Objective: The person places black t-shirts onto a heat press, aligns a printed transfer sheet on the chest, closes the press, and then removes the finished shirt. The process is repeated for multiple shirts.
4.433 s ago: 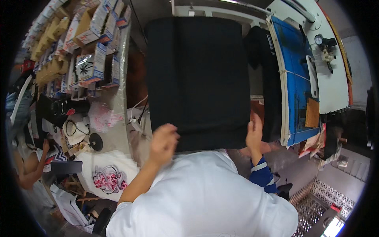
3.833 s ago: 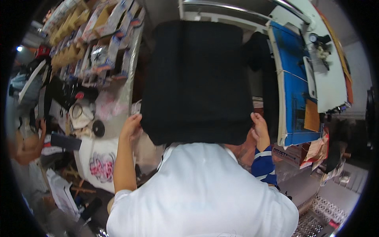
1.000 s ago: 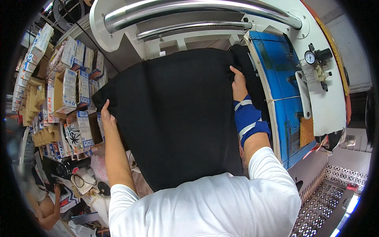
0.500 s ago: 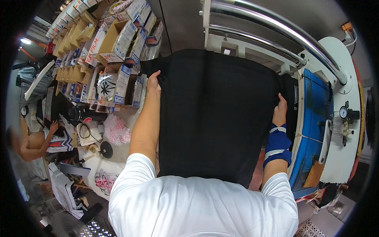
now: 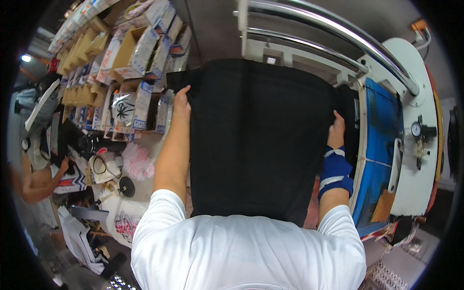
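The black garment [image 5: 256,145] spreads across the centre of the frame, its lower edge meeting the wearer's white shirt [image 5: 246,253], which fills the bottom middle. A white machine frame [image 5: 411,193] curves down the right side, with polished metal bars [image 5: 338,31] crossing the upper right. Open cardboard boxes [image 5: 141,107] crowd the upper left. At right, a blue panel [image 5: 379,140] stands just beside the garment. Another person's bare arm [image 5: 43,191] shows at far left. A blue band [image 5: 336,166] with pale stripes wraps the right forearm. The left hand [image 5: 182,101] pinches the garment's upper left edge, thumb uppermost, and a dark flap of cloth juts past it. The right hand [image 5: 337,128] pinches the opposite edge, slightly lower in the frame, its other fingers partly hidden. The garment thus lies between both grips, touching each. A black disc [image 5: 127,186] sits at left, and a small round gauge [image 5: 416,129] at right.
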{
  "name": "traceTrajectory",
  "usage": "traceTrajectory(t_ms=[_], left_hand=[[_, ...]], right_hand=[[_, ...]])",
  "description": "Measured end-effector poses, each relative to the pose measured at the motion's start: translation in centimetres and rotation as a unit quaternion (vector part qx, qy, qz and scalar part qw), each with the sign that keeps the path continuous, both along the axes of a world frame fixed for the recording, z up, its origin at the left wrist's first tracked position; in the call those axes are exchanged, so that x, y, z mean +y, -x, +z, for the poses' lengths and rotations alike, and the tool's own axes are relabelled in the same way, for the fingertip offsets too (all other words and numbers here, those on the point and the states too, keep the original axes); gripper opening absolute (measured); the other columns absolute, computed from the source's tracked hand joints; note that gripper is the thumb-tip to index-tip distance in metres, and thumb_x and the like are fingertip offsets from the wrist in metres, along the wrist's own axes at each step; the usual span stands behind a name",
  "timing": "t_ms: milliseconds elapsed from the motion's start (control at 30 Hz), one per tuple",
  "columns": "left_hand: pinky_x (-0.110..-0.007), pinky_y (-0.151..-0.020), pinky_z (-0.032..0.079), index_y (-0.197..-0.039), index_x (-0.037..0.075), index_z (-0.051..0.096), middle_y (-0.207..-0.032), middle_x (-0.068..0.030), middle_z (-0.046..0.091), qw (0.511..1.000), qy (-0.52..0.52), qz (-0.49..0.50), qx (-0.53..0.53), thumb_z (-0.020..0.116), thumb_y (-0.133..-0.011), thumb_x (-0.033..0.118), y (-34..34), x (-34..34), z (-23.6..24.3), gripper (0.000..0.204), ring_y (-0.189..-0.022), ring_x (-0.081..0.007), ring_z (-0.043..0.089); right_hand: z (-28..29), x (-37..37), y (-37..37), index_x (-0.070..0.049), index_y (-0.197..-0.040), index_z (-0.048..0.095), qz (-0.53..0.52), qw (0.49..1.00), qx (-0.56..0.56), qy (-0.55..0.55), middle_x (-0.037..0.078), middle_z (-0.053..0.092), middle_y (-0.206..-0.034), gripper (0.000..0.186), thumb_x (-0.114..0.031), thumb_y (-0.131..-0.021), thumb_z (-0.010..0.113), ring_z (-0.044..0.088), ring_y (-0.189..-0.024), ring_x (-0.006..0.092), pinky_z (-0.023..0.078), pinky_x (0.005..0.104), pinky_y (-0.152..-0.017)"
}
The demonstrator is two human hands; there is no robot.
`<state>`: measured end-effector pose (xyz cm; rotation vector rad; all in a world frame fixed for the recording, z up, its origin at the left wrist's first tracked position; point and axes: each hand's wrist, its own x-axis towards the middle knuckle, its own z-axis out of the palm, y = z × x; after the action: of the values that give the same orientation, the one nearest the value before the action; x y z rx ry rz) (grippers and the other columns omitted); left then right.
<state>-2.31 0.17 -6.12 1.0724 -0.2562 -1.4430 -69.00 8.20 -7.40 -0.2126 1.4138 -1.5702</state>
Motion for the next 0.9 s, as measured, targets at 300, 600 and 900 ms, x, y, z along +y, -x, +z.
traceTrajectory(t_ms=[300,600,900], left_hand=[[-0.036,-0.107,0.049,-0.143,-0.002,0.059,-0.137,-0.0113,0.068,0.941,-0.169,-0.282,-0.083,0.049,-0.11,0.053,3.0,18.3,8.3,0.065,-0.126,-0.023,0.063],[-0.031,-0.085,0.054,-0.129,0.003,0.067,-0.117,-0.005,0.074,0.958,-0.097,-0.213,-0.164,0.056,-0.111,0.035,-0.7,34.9,7.9,0.039,-0.102,-0.0129,0.069],[-0.028,-0.068,0.049,-0.107,0.008,0.069,-0.089,0.0027,0.07,0.959,-0.121,-0.194,-0.169,0.063,-0.108,0.032,-2.0,38.6,7.7,0.025,-0.074,-0.0096,0.064]], right_hand=[[7.8,18.4,-7.5,-0.016,-0.113,0.071,0.286,0.947,-0.065,-0.134,-0.006,0.065,-0.089,0.035,-0.049,-0.102,0.068,0.056,-0.069,0.0066,0.044,0.0227,-0.061],[9.3,30.4,-10.1,-0.015,-0.111,0.07,0.298,0.948,-0.03,-0.111,-0.005,0.068,-0.088,0.023,-0.037,-0.107,0.064,0.063,-0.076,0.0071,0.048,0.023,-0.063],[11.6,32.3,-11.8,0.0,-0.118,0.067,0.2,0.977,-0.076,-0.01,0.011,0.072,-0.119,0.025,-0.023,-0.106,0.066,0.068,-0.114,0.0221,0.053,0.0365,-0.103]])
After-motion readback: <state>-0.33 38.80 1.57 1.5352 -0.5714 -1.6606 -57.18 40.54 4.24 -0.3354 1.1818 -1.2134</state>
